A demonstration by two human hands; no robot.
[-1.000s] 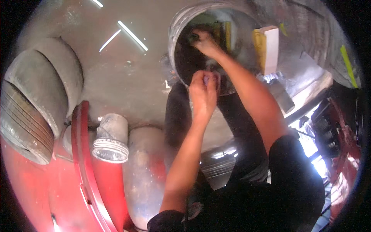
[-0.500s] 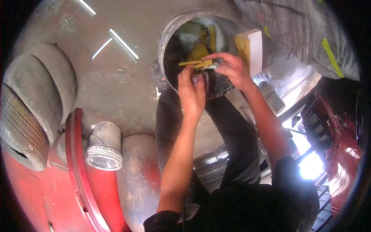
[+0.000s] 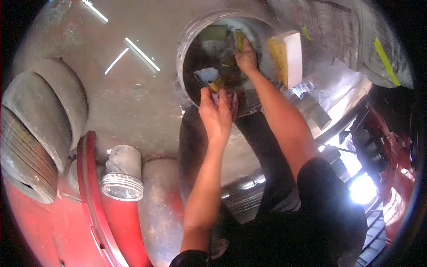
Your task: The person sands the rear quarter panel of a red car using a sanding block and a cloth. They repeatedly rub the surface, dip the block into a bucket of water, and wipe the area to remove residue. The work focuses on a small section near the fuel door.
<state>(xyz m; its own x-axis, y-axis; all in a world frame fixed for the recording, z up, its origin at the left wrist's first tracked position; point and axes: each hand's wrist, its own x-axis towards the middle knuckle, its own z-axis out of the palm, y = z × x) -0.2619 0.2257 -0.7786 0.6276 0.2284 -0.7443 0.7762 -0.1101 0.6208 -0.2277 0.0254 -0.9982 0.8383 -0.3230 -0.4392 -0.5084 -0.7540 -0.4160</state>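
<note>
My left hand [image 3: 215,111] is closed on a putty knife with a short yellowish handle and a grey-blue blade [image 3: 207,74], held over the near left part of a round drum top [image 3: 183,49]. Beneath its fingers shows a pinkish-purple piece [image 3: 232,101] that I cannot make out clearly. Further across the drum, my right hand [image 3: 247,58] has its fingers closed at a narrow yellow piece [image 3: 239,39]; its lower end is hidden by the hand. The drum's dark top carries whitish smears and some blurred flat items.
A yellow-and-white box [image 3: 291,60] stands right of the drum. On the left are a white bucket [image 3: 123,173], a curved red trim strip [image 3: 86,173] and large grey curved panels [image 3: 49,107]. Red bodywork [image 3: 396,178] is at the right.
My right hand has left the left hand and reached to the far side of the drum. The putty knife in my left hand has turned, so its blade points away and up-left.
</note>
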